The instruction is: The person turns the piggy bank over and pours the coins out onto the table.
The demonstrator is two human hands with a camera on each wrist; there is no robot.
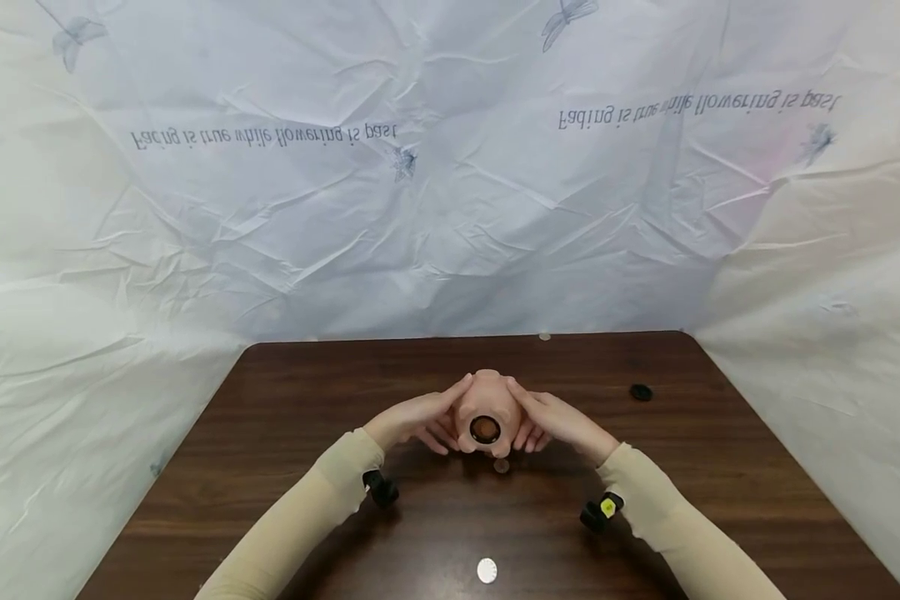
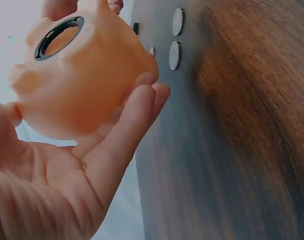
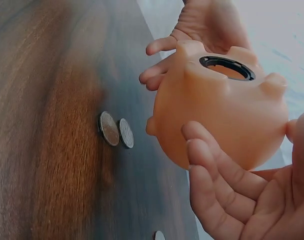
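A peach-coloured piggy bank (image 1: 487,388) is held between both hands over the middle of the table. It is tipped so that its stubby feet and the open black-rimmed hole (image 1: 485,429) in its belly face the person. My left hand (image 1: 423,413) grips the left side, thumb on top and fingers lower down; in the left wrist view its fingers (image 2: 124,122) curve along the body. From the other side my right hand (image 1: 555,417) grips it the same way, its fingers (image 3: 222,175) against the body in the right wrist view. A coin (image 1: 502,465) lies just below the bank.
Another coin (image 1: 487,570) lies near the table's front, and a pale round piece (image 1: 544,337) sits at the far edge. A small black round cap (image 1: 641,392) rests at the right. White printed sheeting (image 1: 450,208) hangs behind and beside the dark wooden table (image 1: 307,375).
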